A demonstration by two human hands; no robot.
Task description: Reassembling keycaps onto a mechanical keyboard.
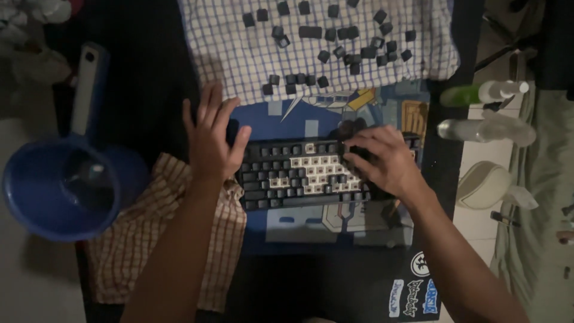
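A black mechanical keyboard (pixel 299 173) lies on a blue printed desk mat (pixel 311 230); part of its middle shows bare pale switches where keycaps are off. My left hand (pixel 210 136) rests with fingers spread against the keyboard's left end. My right hand (pixel 382 160) is curled over the keyboard's right side, fingertips pressing down on a dark keycap; what is under the palm is hidden. Several loose dark keycaps (pixel 335 42) lie scattered on a white checked cloth (pixel 239 54) beyond the keyboard.
A blue plastic dipper (pixel 57 185) with a long handle sits at the left. An orange checked cloth (pixel 149 239) lies under my left forearm. Two spray bottles (pixel 484 110) and a pale rounded object (pixel 484 185) stand at the right, off the mat.
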